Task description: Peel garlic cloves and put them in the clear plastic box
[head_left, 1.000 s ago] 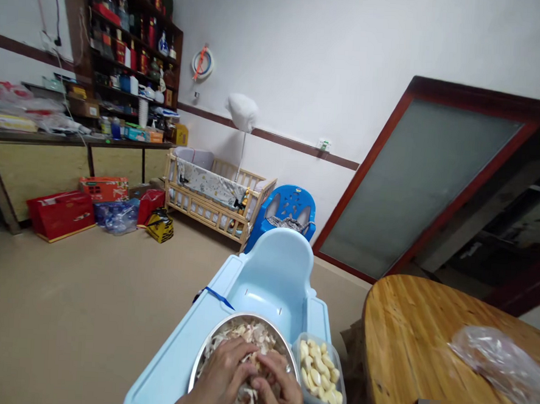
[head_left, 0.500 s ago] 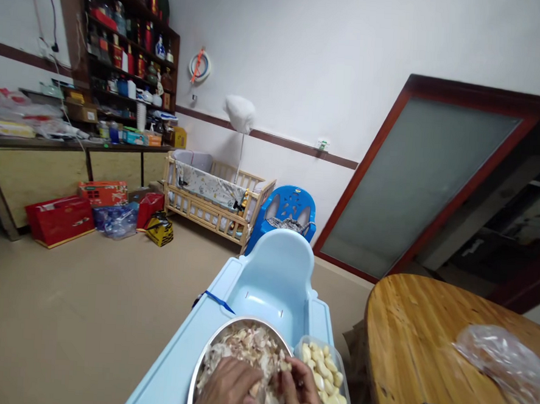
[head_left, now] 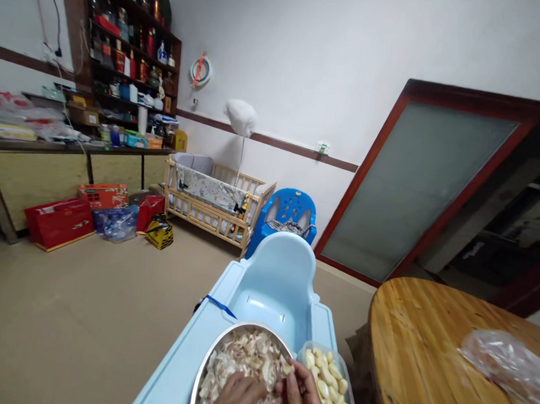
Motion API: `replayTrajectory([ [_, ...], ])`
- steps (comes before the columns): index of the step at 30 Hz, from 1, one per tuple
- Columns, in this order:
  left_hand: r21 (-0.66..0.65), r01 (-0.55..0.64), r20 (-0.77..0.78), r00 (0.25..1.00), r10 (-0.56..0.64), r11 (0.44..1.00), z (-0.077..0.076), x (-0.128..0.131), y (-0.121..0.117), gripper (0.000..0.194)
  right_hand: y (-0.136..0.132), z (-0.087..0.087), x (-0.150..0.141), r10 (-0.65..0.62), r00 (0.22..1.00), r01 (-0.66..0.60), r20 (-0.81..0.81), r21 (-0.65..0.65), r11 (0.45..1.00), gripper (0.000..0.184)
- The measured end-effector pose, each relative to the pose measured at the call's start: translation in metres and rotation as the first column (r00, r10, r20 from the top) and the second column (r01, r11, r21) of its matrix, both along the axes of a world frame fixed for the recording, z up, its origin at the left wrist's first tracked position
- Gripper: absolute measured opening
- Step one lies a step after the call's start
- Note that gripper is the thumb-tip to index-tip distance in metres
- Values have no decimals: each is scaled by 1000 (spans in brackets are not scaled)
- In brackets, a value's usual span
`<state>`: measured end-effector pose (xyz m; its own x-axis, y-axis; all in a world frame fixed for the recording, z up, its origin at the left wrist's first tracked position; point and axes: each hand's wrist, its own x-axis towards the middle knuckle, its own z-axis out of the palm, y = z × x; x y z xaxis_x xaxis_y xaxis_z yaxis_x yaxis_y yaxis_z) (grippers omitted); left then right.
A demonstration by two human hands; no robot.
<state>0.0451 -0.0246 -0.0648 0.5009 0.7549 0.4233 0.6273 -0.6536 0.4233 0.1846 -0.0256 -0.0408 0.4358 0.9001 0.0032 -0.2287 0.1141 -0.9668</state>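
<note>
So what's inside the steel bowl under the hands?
The steel bowl holds heaped papery garlic skins, which hide its bottom; the left hand and right hand cover the near part.

Steel bowl [head_left: 205,359] cut off, shelf bottles [head_left: 143,69] unreadable (labels tiny)

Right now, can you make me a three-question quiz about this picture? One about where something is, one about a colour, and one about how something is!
1. Where is the clear plastic tub?
A) Right of the steel bowl
B) Left of it
C) Inside it

2. What colour is the plastic chair beside the wooden crib?
A) Red
B) Blue
C) Green

3. How are the garlic cloves in the tub?
A) Chopped
B) Still in skins
C) Peeled

Answers:
1. A, the tub sits beside the bowl's right side.
2. B, its seat back shows bright blue.
3. C, the cloves look smooth and cream, without papery skins.
</note>
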Motion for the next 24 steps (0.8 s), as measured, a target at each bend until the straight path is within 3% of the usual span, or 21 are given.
replayTrajectory([
  [2,2,85,-49,995,-85,996,14,-6,-1,8,-1,8,-1,34,999,-34,26,5,999,39],
  [4,-38,145,-79,986,-148,989,35,-12,-5,16,-3,16,-4,92,991,-91,92,-12,996,34],
  [6,-140,154,-55,985,-162,978,56,-19,-7,28,-4,22,-8,95,978,-97,186,6,995,31],
  [10,-221,138,-157,972,-175,965,83,-24,-8,26,-3,21,-14,84,959,-96,271,32,995,27],
  [14,-224,125,-206,963,-172,967,86,-22,-8,25,3,13,-14,90,954,-103,285,32,994,24],
  [24,-183,108,-216,965,-147,977,79,-18,-6,42,11,7,-12,84,927,-100,365,24,995,21],
])
